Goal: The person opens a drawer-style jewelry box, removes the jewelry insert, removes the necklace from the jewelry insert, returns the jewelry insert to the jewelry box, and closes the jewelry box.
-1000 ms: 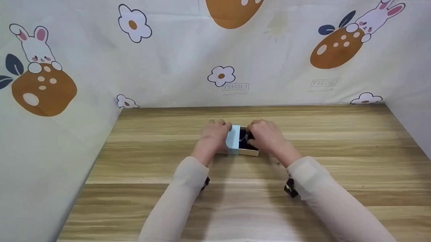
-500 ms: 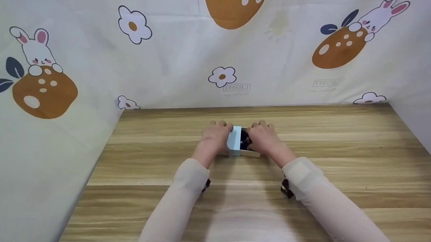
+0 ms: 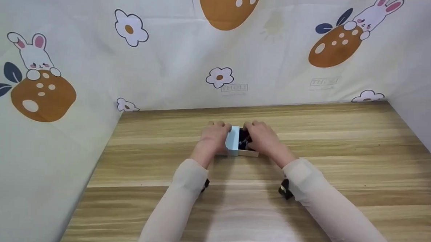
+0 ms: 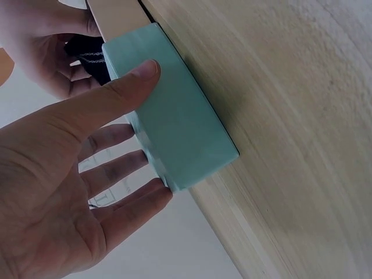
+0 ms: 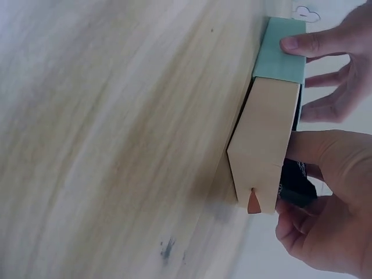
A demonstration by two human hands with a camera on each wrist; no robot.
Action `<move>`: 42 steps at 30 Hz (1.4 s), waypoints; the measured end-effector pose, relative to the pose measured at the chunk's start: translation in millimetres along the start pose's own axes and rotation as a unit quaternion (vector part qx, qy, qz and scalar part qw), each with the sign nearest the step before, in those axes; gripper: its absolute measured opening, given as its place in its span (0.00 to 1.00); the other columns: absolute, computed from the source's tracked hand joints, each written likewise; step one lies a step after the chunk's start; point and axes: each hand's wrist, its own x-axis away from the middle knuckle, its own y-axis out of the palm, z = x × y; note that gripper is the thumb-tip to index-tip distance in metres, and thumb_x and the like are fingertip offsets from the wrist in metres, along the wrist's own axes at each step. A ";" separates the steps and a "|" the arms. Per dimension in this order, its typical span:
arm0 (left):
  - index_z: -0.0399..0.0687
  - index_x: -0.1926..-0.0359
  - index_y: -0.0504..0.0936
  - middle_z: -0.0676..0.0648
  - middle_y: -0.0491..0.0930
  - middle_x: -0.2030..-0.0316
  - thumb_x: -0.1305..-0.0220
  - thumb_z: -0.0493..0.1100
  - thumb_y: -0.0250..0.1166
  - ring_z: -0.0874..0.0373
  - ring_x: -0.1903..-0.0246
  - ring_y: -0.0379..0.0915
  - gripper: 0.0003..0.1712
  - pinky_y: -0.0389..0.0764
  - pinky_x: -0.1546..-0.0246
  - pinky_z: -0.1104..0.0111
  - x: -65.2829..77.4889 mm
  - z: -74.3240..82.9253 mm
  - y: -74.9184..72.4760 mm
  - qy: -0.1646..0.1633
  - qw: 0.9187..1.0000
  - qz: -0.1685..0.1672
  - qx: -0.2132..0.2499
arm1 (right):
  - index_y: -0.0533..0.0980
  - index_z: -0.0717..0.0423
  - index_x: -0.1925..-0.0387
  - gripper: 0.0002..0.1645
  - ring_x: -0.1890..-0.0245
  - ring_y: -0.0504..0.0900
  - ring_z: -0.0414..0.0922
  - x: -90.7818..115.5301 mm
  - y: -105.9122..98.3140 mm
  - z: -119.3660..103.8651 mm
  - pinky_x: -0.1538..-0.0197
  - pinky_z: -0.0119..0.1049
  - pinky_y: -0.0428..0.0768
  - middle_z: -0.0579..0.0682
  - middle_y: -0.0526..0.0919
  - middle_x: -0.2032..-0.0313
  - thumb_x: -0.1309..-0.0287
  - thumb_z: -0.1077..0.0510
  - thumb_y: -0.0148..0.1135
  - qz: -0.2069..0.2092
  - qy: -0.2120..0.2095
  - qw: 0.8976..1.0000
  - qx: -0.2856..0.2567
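Note:
A light blue box sleeve (image 3: 232, 140) lies on the table, with a beige drawer (image 5: 264, 122) slid partly out of its right end. My left hand (image 3: 214, 135) grips the sleeve, thumb on the near side and fingers on the far side. Inside the drawer is a black insert (image 5: 299, 189) bearing a thin silver chain (image 4: 93, 54). In the right wrist view the insert stands tilted above the drawer's rim. My right hand (image 3: 265, 138) pinches it between thumb and fingers, hiding much of it. A small orange ribbon tab (image 5: 254, 203) hangs from the drawer's end.
Wood-grain table (image 3: 240, 209) spreads around the box. Behind it rises a pale cloth wall (image 3: 167, 60) printed with rabbits, oranges and flowers, and similar cloth stands at both sides. Dark wrist devices (image 3: 286, 189) sit under the cuffs.
My right wrist and forearm have shifted slightly left, with the fingers staying at the black insert. The left hand keeps its grip on the sleeve, and the drawer stays about equally far out.

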 end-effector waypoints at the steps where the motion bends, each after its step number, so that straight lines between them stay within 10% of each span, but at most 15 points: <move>1: 0.52 0.40 0.68 0.45 0.70 0.41 0.58 0.52 0.76 0.46 0.46 0.66 0.43 0.74 0.48 0.57 0.0 0.1 0.3 -0.001 1.000 0.000 0.002 | 0.72 0.60 0.50 0.28 0.53 0.76 0.55 -0.7 -0.2 1.3 0.50 0.49 0.77 0.60 0.79 0.55 0.54 0.61 0.71 -0.005 0.005 1.000 -0.021; 23: 0.52 0.40 0.69 0.45 0.69 0.41 0.59 0.51 0.76 0.46 0.46 0.66 0.43 0.76 0.51 0.56 6.3 -0.8 6.7 -0.006 1.000 -0.007 0.004 | 0.72 0.60 0.45 0.26 0.47 0.72 0.55 -4.7 -3.7 19.2 0.40 0.47 0.70 0.63 0.75 0.47 0.47 0.63 0.63 -0.070 0.106 0.938 -0.323; 30: 0.52 0.40 0.68 0.45 0.69 0.41 0.59 0.50 0.76 0.46 0.46 0.66 0.43 0.75 0.50 0.57 4.3 -2.7 -0.7 -0.007 1.000 0.004 -0.004 | 0.70 0.63 0.45 0.25 0.59 0.77 0.47 -6.4 -12.0 25.5 0.56 0.35 0.79 0.58 0.76 0.55 0.47 0.64 0.59 -0.066 0.167 0.873 -0.453; 42: 0.53 0.39 0.67 0.46 0.69 0.41 0.57 0.52 0.76 0.47 0.45 0.65 0.44 0.76 0.51 0.56 0.7 -1.5 0.6 0.001 1.000 -0.004 0.005 | 0.63 0.69 0.48 0.21 0.62 0.78 0.43 -0.8 -20.2 34.5 0.57 0.32 0.80 0.56 0.73 0.57 0.44 0.68 0.50 -0.050 0.195 0.804 -0.560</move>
